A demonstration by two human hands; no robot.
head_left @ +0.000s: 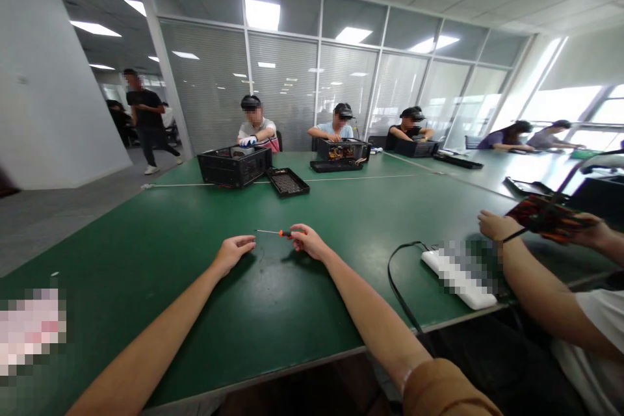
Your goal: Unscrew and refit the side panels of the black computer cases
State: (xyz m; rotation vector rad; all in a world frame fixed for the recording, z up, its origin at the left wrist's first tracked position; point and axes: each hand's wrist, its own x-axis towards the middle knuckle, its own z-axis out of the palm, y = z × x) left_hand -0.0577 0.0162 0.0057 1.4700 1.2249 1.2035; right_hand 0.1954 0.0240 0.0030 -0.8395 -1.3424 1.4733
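Both my arms stretch out over the green table [146,253]. My right hand [308,242] is closed on the orange handle of a thin screwdriver [279,233], whose metal shaft points left just above the tabletop. My left hand [234,251] rests on the table a little to the left, fingers loosely curled and holding nothing, its fingertips just below the screwdriver's tip.
A black computer case [234,166] and a black tray [287,182] sit across the table, more cases further right. Several people work at the far side. A co-worker's hands [492,225] on my right hold a circuit board [546,216]; a white device [458,273] with black cable lies near.
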